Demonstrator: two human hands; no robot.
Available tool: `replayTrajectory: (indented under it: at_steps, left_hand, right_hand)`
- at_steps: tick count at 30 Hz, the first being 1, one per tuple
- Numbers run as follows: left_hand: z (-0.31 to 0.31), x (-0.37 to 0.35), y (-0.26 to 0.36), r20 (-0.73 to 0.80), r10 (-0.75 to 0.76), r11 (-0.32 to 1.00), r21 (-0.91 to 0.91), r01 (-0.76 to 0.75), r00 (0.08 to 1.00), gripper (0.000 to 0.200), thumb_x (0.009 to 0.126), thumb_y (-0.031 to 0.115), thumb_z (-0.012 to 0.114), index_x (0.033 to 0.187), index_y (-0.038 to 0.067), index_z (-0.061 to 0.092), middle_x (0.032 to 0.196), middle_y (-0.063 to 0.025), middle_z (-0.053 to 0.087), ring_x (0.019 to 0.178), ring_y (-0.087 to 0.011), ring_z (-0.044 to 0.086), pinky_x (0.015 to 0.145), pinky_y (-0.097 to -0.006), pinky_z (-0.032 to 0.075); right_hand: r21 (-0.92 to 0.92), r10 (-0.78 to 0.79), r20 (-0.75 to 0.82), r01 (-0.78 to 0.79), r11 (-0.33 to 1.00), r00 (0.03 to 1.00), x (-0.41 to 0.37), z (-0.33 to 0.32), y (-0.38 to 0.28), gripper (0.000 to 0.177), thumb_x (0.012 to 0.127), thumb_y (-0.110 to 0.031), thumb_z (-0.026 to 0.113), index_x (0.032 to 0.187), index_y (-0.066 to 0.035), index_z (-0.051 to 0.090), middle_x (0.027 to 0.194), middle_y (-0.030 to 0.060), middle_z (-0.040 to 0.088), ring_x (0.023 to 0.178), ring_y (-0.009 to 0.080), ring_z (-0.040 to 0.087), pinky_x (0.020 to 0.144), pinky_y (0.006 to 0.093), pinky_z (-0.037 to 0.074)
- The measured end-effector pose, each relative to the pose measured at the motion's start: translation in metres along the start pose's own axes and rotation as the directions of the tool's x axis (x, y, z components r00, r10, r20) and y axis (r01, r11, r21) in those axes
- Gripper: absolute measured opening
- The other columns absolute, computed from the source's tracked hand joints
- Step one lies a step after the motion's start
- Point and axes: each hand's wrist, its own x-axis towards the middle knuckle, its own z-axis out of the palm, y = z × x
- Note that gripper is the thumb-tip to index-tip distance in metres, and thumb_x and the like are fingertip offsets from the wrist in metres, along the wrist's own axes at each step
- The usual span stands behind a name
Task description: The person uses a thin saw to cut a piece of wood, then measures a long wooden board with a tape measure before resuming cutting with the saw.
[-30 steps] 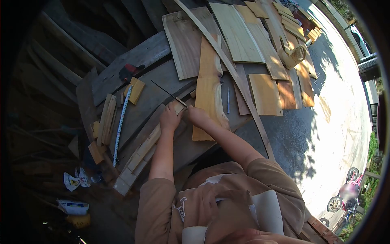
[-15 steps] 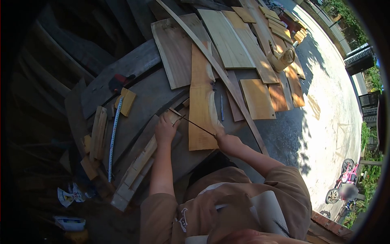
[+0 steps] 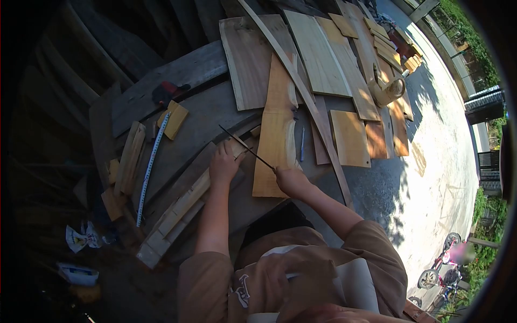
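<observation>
My right hand [image 3: 292, 182] is closed around the near end of a thin, dark, straight tool [image 3: 257, 156], like a file or narrow saw. Its kind is too small to tell. The tool slants up and left across a narrow strip of wood [image 3: 239, 145], its tip beyond my left fingers. My left hand [image 3: 223, 163] grips that strip against the bench, fingers bent over it; the grip's underside is hidden. Between the hands and the stacked boards lies an orange-brown plank [image 3: 269, 156] with a wavy bark edge, partly under the right hand.
A blue-white pen [image 3: 302, 144] lies right of the plank. A long thin batten [image 3: 309, 105] crosses the boards, and a beige jug [image 3: 389, 91] stands on them. At left are a measuring tape strip [image 3: 153, 169], a yellow block [image 3: 175, 119] and wood offcuts [image 3: 129, 159]. Bikes [image 3: 444, 269] stand outside.
My right hand has moved up and left, pushing the dark tool farther past the left fingers. My left hand keeps its hold on the wood strip. The whole view has shifted slightly.
</observation>
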Motion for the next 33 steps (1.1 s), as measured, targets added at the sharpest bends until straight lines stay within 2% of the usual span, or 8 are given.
replayTrajectory:
  at_steps: [2, 6, 12, 14, 19, 24, 27, 33]
  left_hand:
    - [0.002, 0.000, -0.001, -0.020, 0.008, 1.000, -0.026, -0.008, 1.000, 0.065, 0.076, 0.043, 0.059, 0.115, -0.005, 0.041, 0.110, -0.0210, 0.051, 0.097, -0.0306, 0.054, 0.077, -0.0372, 0.047]
    - [0.000, 0.000, 0.001, 0.015, -0.021, 0.999, -0.045, 0.022, 1.000, 0.064, 0.076, 0.043, 0.059, 0.115, -0.005, 0.041, 0.112, -0.0214, 0.051, 0.098, -0.0312, 0.054, 0.080, -0.0370, 0.047]
    - [0.000, 0.003, 0.003, -0.052, -0.069, 0.996, -0.063, 0.066, 0.996, 0.064, 0.075, 0.042, 0.060, 0.114, -0.004, 0.041, 0.112, -0.0220, 0.050, 0.099, -0.0320, 0.053, 0.080, -0.0377, 0.046]
    - [-0.004, 0.001, 0.003, 0.010, -0.059, 0.997, -0.055, 0.060, 0.998, 0.065, 0.074, 0.042, 0.061, 0.115, -0.005, 0.041, 0.114, -0.0223, 0.050, 0.101, -0.0323, 0.053, 0.081, -0.0382, 0.046]
    - [-0.001, 0.000, 0.000, 0.014, -0.069, 0.990, -0.123, 0.070, 0.998, 0.066, 0.074, 0.042, 0.061, 0.116, -0.005, 0.041, 0.115, -0.0234, 0.050, 0.102, -0.0338, 0.052, 0.082, -0.0387, 0.045]
    - [0.000, -0.001, 0.002, 0.013, -0.104, 0.987, -0.121, 0.104, 0.995, 0.066, 0.074, 0.042, 0.061, 0.116, -0.005, 0.041, 0.115, -0.0234, 0.050, 0.100, -0.0346, 0.053, 0.082, -0.0389, 0.045]
    - [0.001, 0.000, 0.001, 0.029, -0.082, 0.997, -0.015, 0.082, 0.996, 0.066, 0.076, 0.044, 0.058, 0.117, -0.004, 0.040, 0.116, -0.0228, 0.049, 0.098, -0.0316, 0.055, 0.081, -0.0377, 0.046]
    - [-0.008, 0.002, 0.001, 0.029, -0.060, 0.998, -0.008, 0.061, 0.998, 0.065, 0.076, 0.047, 0.057, 0.116, -0.003, 0.041, 0.112, -0.0209, 0.051, 0.095, -0.0302, 0.056, 0.076, -0.0373, 0.048]
  right_hand:
    - [0.094, 0.121, 0.039, -0.124, 0.988, 0.992, -0.044, -0.014, 0.005, 0.021, 0.085, -0.018, 0.040, 0.091, 0.000, 0.048, 0.078, 0.0252, 0.059, 0.072, 0.0396, 0.059, 0.065, 0.0497, 0.045]
    - [0.070, 0.146, 0.067, -0.151, 0.986, 0.987, -0.042, -0.026, 0.001, 0.021, 0.084, -0.015, 0.037, 0.091, 0.001, 0.049, 0.078, 0.0237, 0.060, 0.072, 0.0382, 0.060, 0.067, 0.0486, 0.046]
    - [0.095, -0.101, -0.063, 0.107, 0.990, 0.993, 0.075, -0.010, -0.036, 0.022, 0.085, -0.010, 0.034, 0.096, 0.001, 0.049, 0.089, 0.0238, 0.060, 0.084, 0.0374, 0.059, 0.073, 0.0466, 0.046]
    - [0.074, -0.101, -0.035, 0.103, 0.992, 0.994, 0.078, -0.011, -0.033, 0.022, 0.085, -0.011, 0.034, 0.097, 0.000, 0.049, 0.089, 0.0235, 0.060, 0.084, 0.0375, 0.059, 0.073, 0.0467, 0.046]
    - [0.012, -0.036, 0.003, 0.036, 0.999, 0.999, 0.004, 0.000, 0.001, 0.021, 0.085, -0.016, 0.039, 0.094, 0.000, 0.048, 0.078, 0.0253, 0.059, 0.076, 0.0402, 0.059, 0.069, 0.0476, 0.046]
    - [0.148, 0.098, 0.041, -0.103, 0.984, 0.994, -0.043, -0.009, 0.016, 0.021, 0.087, -0.019, 0.041, 0.089, 0.001, 0.044, 0.073, 0.0265, 0.057, 0.071, 0.0428, 0.056, 0.065, 0.0505, 0.043]
    - [0.061, -0.020, 0.011, 0.019, 0.998, 1.000, -0.009, -0.014, 0.004, 0.019, 0.085, -0.015, 0.039, 0.089, 0.001, 0.048, 0.078, 0.0255, 0.059, 0.074, 0.0412, 0.058, 0.067, 0.0495, 0.045]
    - [0.152, -0.100, -0.108, 0.116, 0.982, 0.989, 0.068, -0.001, -0.031, 0.026, 0.088, -0.021, 0.037, 0.092, 0.002, 0.048, 0.079, 0.0256, 0.058, 0.076, 0.0417, 0.057, 0.068, 0.0488, 0.044]
